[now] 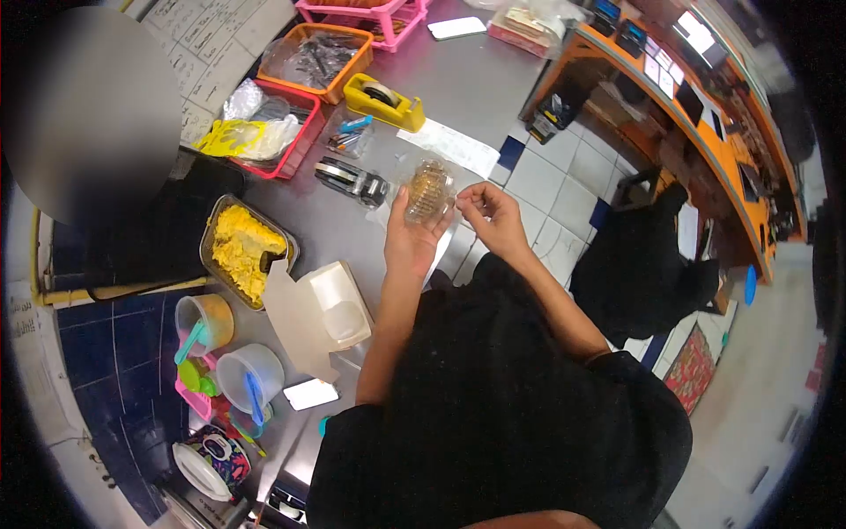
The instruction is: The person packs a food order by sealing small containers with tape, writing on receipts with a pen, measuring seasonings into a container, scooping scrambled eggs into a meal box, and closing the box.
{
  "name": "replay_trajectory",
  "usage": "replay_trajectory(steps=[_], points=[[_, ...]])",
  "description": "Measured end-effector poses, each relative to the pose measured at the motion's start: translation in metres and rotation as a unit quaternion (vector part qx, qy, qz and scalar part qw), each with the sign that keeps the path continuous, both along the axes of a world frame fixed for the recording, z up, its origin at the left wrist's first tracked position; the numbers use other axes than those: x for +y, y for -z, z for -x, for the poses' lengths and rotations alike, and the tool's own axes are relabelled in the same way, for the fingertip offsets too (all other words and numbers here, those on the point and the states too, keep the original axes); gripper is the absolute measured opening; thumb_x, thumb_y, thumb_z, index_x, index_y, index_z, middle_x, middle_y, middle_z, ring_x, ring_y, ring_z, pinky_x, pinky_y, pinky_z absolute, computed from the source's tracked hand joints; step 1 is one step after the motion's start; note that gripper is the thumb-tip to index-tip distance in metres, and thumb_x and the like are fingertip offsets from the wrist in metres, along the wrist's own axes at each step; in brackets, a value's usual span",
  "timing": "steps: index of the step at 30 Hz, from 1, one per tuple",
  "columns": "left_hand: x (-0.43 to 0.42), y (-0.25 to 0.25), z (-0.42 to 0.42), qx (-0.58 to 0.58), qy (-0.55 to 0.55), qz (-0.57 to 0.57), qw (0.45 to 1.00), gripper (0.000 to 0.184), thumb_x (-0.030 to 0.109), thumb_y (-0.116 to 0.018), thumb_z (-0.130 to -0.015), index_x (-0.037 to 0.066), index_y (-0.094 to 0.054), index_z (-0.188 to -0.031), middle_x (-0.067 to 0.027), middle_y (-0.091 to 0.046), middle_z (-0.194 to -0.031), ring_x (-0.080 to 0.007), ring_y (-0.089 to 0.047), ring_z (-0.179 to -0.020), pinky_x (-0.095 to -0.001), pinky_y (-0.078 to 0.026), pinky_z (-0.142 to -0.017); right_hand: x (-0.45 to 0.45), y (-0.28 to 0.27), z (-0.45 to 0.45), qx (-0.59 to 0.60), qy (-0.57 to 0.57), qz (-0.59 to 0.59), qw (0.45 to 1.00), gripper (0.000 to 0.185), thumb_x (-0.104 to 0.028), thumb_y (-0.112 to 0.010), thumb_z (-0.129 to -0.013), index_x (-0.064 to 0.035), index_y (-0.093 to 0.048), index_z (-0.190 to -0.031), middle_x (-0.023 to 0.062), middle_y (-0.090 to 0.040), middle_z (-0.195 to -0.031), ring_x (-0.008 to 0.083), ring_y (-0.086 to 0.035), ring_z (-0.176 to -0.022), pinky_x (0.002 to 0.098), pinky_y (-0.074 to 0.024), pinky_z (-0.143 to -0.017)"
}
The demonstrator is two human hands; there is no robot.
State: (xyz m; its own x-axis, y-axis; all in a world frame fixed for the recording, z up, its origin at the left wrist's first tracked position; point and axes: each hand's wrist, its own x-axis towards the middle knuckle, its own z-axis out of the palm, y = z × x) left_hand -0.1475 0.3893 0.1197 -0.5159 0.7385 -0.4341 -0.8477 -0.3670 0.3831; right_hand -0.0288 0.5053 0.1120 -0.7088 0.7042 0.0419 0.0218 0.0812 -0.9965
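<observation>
My left hand (412,240) is wrapped round a small clear plastic container (429,190) with golden-brown contents, held over the edge of the steel counter. Just to its right, the fingertips of my right hand (495,217) are pinched together close to the container's side. Whatever lies between them is too small to make out. Left of the container stands a black tape dispenser (351,181). A yellow tape dispenser (384,100) is farther back, beside a white paper strip (454,147).
A metal pan of yellow food (240,245) and an open paper box (337,309) lie to the left. Plastic tubs (250,377) and a phone (312,394) are nearer. Red (304,145) and orange baskets (348,75) stand behind. A person in black (639,264) is at the right.
</observation>
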Motion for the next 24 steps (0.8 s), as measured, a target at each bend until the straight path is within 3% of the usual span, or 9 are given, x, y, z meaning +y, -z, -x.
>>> replay_trajectory(steps=[6,10,14,15,18,21,24], points=[[0.014,0.023,0.023,0.038,-0.108,0.041,0.993,0.045,0.038,-0.061,-0.100,0.010,-0.052,-0.134,-0.0112,-0.063,-0.129,-0.0276,-0.065,-0.114,-0.0406,-0.057,-0.091,0.039,0.002,0.047,0.026,-0.189,0.205,0.960,0.020,-0.015,-0.069,-0.097,-0.0010,-0.064,-0.110,0.0008,-0.067,-0.090,0.0057,-0.060,-0.076,0.0227,-0.0509,-0.070],[0.036,0.025,0.033,0.055,-0.183,0.045,0.980,0.045,0.038,-0.059,-0.101,0.010,-0.052,-0.136,-0.0099,-0.065,-0.126,-0.0268,-0.065,-0.113,-0.0392,-0.058,-0.089,0.063,0.016,0.075,0.028,-0.256,0.161,0.953,0.019,-0.013,-0.070,-0.096,-0.0017,-0.065,-0.110,-0.0003,-0.066,-0.091,0.0051,-0.060,-0.077,0.0224,-0.0509,-0.070],[0.059,0.032,0.038,0.081,-0.240,0.086,0.964,0.043,0.037,-0.056,-0.102,0.008,-0.055,-0.135,-0.0096,-0.066,-0.124,-0.0251,-0.066,-0.110,-0.0392,-0.058,-0.086,0.119,0.044,0.111,-0.004,-0.190,0.117,0.975,0.016,-0.013,-0.066,-0.097,-0.0002,-0.065,-0.107,0.0015,-0.068,-0.085,0.0061,-0.060,-0.072,0.0232,-0.0512,-0.066],[0.064,0.037,0.039,0.090,-0.249,0.093,0.960,0.043,0.037,-0.056,-0.103,0.008,-0.055,-0.134,-0.0097,-0.066,-0.124,-0.0245,-0.067,-0.109,-0.0392,-0.058,-0.085,0.138,0.062,0.129,-0.020,-0.156,0.004,0.987,0.018,-0.015,-0.064,-0.098,0.0004,-0.065,-0.107,0.0030,-0.068,-0.081,0.0079,-0.062,-0.070,0.0250,-0.0526,-0.065],[0.076,0.048,0.033,0.101,-0.277,0.118,0.948,0.042,0.036,-0.055,-0.103,0.006,-0.056,-0.133,-0.0100,-0.066,-0.123,-0.0233,-0.068,-0.106,-0.0391,-0.059,-0.082,0.173,0.067,0.181,-0.057,-0.122,0.064,0.989,0.027,-0.022,-0.068,-0.096,0.0010,-0.065,-0.109,0.0121,-0.069,-0.094,0.0188,-0.071,-0.078,0.0298,-0.0603,-0.060],[0.087,0.053,0.025,0.088,-0.316,0.147,0.933,0.041,0.034,-0.056,-0.103,0.006,-0.056,-0.133,-0.0106,-0.066,-0.122,-0.0234,-0.068,-0.105,-0.0392,-0.059,-0.080,0.194,0.058,0.221,-0.194,-0.223,0.128,0.947,0.030,-0.023,-0.071,-0.094,0.0017,-0.064,-0.109,0.0147,-0.068,-0.097,0.0242,-0.072,-0.077,0.0346,-0.0642,-0.060],[0.094,0.056,0.011,0.065,-0.353,0.168,0.918,0.041,0.033,-0.057,-0.102,0.005,-0.055,-0.133,-0.0117,-0.066,-0.122,-0.0237,-0.068,-0.105,-0.0395,-0.059,-0.079,0.204,0.074,0.244,-0.257,-0.295,0.172,0.904,0.031,-0.024,-0.068,-0.096,-0.0005,-0.063,-0.114,0.0127,-0.068,-0.107,0.0246,-0.073,-0.087,0.0361,-0.0649,-0.070]])
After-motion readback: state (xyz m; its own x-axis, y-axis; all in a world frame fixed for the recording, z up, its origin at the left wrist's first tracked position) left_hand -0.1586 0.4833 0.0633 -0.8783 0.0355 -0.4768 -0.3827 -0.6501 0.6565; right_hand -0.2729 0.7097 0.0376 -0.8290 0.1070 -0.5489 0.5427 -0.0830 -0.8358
